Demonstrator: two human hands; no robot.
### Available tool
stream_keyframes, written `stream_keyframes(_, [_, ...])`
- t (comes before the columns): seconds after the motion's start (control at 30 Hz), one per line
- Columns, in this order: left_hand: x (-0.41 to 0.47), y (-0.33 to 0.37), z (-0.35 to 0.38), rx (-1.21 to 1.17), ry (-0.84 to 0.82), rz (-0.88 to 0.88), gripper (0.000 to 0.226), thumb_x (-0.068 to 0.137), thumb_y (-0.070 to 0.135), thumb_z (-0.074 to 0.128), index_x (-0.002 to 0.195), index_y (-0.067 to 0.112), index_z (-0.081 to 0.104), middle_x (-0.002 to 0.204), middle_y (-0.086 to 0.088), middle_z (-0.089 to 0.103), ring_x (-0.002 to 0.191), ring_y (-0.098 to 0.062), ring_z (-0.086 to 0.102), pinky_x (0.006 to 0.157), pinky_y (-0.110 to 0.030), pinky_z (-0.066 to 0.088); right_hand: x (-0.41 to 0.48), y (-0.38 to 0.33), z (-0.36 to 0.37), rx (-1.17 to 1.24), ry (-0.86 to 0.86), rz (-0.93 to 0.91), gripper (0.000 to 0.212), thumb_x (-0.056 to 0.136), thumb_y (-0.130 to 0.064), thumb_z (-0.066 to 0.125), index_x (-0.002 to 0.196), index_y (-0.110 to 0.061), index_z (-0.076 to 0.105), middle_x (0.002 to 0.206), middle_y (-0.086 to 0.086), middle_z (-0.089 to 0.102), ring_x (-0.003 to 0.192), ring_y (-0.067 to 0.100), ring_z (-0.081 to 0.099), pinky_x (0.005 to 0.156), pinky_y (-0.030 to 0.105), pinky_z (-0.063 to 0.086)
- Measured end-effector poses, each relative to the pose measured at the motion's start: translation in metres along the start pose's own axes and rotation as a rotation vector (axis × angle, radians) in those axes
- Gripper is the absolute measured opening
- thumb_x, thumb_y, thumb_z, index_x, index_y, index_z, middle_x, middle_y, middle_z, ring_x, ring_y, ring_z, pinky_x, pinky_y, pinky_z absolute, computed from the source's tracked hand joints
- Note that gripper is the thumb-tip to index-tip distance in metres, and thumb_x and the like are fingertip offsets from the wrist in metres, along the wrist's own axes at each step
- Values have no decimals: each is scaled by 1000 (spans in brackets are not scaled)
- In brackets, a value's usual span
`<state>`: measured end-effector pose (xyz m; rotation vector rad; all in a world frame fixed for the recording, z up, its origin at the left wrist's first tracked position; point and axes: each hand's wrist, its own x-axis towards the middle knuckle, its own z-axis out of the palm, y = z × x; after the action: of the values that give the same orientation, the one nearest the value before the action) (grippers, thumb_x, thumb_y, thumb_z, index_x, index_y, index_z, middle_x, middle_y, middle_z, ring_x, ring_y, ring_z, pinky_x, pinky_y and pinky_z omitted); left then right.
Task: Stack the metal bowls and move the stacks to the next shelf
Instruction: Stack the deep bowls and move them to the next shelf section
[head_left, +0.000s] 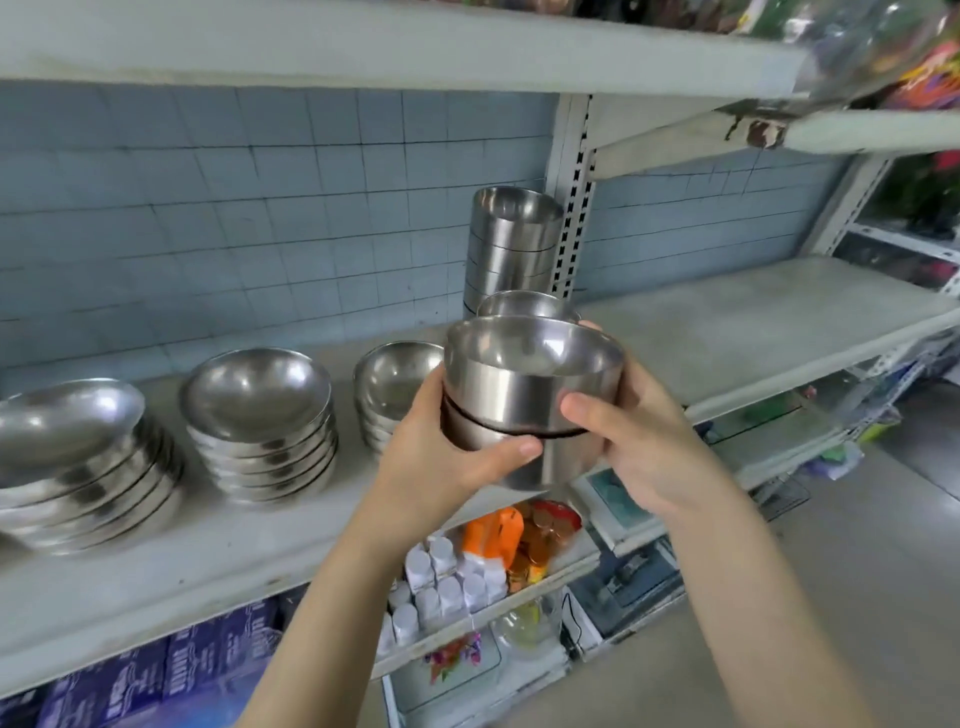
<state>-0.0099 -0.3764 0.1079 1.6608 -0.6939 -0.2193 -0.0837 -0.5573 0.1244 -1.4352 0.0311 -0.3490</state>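
I hold a small stack of straight-sided metal bowls (524, 395) in the air in front of the shelf. My left hand (441, 457) grips its left side and lower bowl, and my right hand (634, 441) grips its right side. Behind it a single bowl (524, 304) shows its rim, and a tall stack of the same bowls (511, 239) stands at the shelf's right end. Three stacks of wider, shallow metal bowls sit on the left shelf (156, 566): one at far left (78, 462), one in the middle (260, 421), one partly hidden by my left hand (389, 384).
The neighbouring shelf (753, 322) to the right is bare grey board. A perforated upright post (571, 197) divides the two bays. An upper shelf (363, 47) hangs overhead. Lower shelves hold white bottles (441, 577), an orange pack and boxed goods.
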Motion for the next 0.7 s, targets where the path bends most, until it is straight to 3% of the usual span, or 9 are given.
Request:
stream_keyframes(0.13, [39, 5, -2, 136, 109, -23, 116, 48, 61, 87, 147, 29, 35, 119, 29, 55, 109, 11, 54, 89, -6, 43, 49, -2, -14, 142, 97, -56, 64, 58, -34, 91, 113, -19, 63, 110, -3, 74, 107, 15, 68, 92, 32, 53])
stream_keyframes(0.2, [53, 4, -9, 162, 194, -38, 114, 56, 54, 84, 152, 28, 29, 126, 25, 51, 117, 2, 52, 94, -10, 39, 77, -5, -25, 146, 206, -109, 70, 50, -44, 95, 106, -18, 62, 102, -6, 73, 102, 11, 68, 93, 28, 49])
stream_keyframes(0.27, [62, 0, -19, 174, 290, -55, 113, 55, 57, 81, 152, 29, 29, 132, 18, 52, 121, -4, 51, 95, -15, 40, 97, -5, -37, 118, 255, -170, 67, 55, -36, 94, 110, -19, 59, 99, -9, 74, 99, 5, 68, 87, 22, 50])
stream_keyframes(0.37, [75, -4, -30, 164, 395, -80, 105, 58, 55, 79, 148, 30, 33, 120, 17, 57, 97, 8, 58, 75, -5, 45, 113, 11, -52, -15, 249, -213, 69, 63, -15, 86, 125, -21, 55, 109, -5, 72, 104, 6, 68, 84, 20, 53])
stream_keyframes(0.47, [88, -10, -36, 123, 495, -104, 88, 72, 39, 82, 146, 28, 35, 107, 12, 60, 81, 10, 60, 53, -5, 45, 128, 35, -60, -188, 200, -150, 82, 57, -25, 92, 128, -34, 53, 120, -9, 69, 113, 8, 66, 92, 31, 53])
stream_keyframes(0.53, [95, -10, -38, 126, 536, -107, 88, 73, 41, 80, 147, 30, 34, 113, 8, 60, 96, -1, 61, 65, -7, 49, 133, 47, -61, -322, 158, -104, 88, 56, -37, 89, 134, -39, 48, 124, -13, 67, 115, 7, 63, 100, 38, 51])
stream_keyframes(0.6, [98, -11, -40, 131, 568, -116, 94, 68, 51, 78, 148, 33, 32, 121, 7, 59, 111, -15, 60, 89, -34, 56, 134, 55, -63, -421, 129, -95, 89, 57, -42, 88, 135, -44, 46, 123, -20, 65, 116, 3, 61, 101, 38, 50])
stream_keyframes(0.63, [99, -10, -40, 136, 578, -120, 97, 66, 53, 78, 149, 33, 30, 125, 7, 58, 114, -17, 59, 93, -46, 54, 134, 58, -64, -437, 121, -100, 88, 58, -42, 89, 134, -48, 45, 122, -24, 64, 116, -1, 59, 100, 34, 49])
stream_keyframes(0.7, [102, -9, -39, 145, 591, -107, 101, 67, 51, 78, 152, 31, 27, 133, 9, 55, 121, -16, 55, 100, -46, 50, 134, 60, -69, -447, 95, -130, 83, 61, -38, 90, 130, -52, 45, 121, -28, 62, 116, -4, 57, 98, 28, 47])
